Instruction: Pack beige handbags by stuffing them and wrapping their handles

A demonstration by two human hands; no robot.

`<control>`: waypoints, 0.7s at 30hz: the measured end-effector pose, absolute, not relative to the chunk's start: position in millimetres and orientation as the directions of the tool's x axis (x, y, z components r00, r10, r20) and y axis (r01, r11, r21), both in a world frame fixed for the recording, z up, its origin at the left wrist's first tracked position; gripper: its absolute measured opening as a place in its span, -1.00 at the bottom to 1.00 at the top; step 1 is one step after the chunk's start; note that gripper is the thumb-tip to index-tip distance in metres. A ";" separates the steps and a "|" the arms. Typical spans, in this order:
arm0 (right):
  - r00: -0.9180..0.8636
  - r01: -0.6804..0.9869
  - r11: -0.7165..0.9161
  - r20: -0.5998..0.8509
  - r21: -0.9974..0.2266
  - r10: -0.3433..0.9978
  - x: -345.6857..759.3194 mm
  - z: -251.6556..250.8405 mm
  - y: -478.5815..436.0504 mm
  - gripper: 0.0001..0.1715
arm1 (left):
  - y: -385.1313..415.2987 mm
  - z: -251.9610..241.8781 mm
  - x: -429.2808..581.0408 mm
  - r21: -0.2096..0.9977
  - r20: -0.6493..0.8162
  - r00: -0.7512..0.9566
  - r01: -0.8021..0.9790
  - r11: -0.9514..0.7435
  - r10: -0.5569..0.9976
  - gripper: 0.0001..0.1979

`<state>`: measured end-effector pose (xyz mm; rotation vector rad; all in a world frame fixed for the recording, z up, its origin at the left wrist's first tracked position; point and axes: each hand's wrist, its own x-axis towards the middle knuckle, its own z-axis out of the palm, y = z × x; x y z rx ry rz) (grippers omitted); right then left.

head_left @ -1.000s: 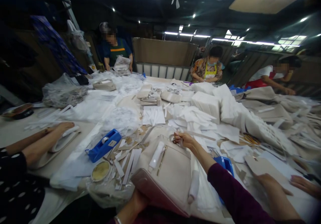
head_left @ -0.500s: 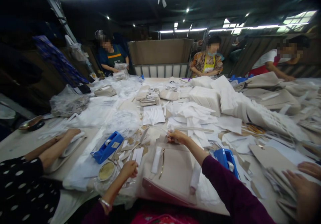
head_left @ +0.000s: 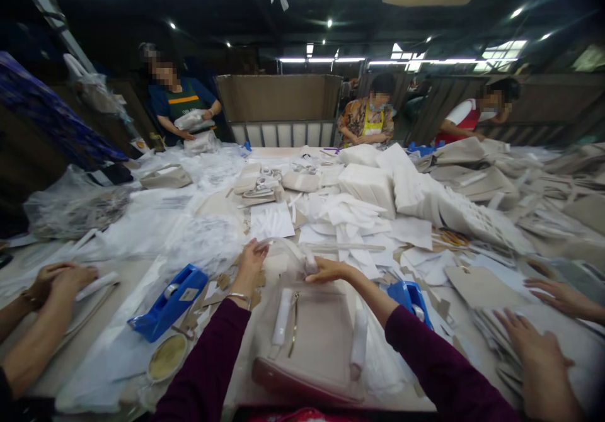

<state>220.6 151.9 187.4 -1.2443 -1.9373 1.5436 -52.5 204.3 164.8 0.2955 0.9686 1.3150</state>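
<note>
A beige bag (head_left: 321,327) with a gold zipper lies on the table in front of me, its lower edge dark red. White wrapped rolls lie along both of its sides. A pale strap (head_left: 283,249) in clear wrapping curves above the bag's top. My left hand (head_left: 251,259) pinches the left end of this strap, fingers closed. My right hand (head_left: 328,269) is at the strap's wrapped right part, above the bag, with its fingers around the white wrapping; the fingertips are partly blurred.
Blue tape dispensers stand left (head_left: 170,302) and right (head_left: 410,302) of the bag. A round tin (head_left: 167,358) is near my left sleeve. White foam stacks (head_left: 366,189) lie beyond. Co-workers' hands flank me (head_left: 70,280), (head_left: 534,340).
My left hand has moved up and right from beside the bag to the strap. My right hand stays near the bag's top. The view has shifted to the right.
</note>
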 end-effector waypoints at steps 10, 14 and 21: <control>0.004 0.887 -0.130 -0.274 -0.443 0.962 297.6 146.2 224.2 -0.64 | 260.7 245.4 -34.9 0.890 0.019 0.122 -0.454 0.039 0.992 -0.76; 0.062 0.963 -0.142 -0.322 -0.229 0.945 289.4 124.1 239.8 -0.65 | 274.5 262.9 -18.2 0.920 0.089 0.199 -0.392 -0.004 0.976 -0.82; 0.062 0.997 -0.073 -0.331 -0.022 0.942 273.8 126.3 240.7 -0.69 | 289.0 294.9 2.1 0.950 0.234 0.419 -0.291 -0.115 0.877 -0.72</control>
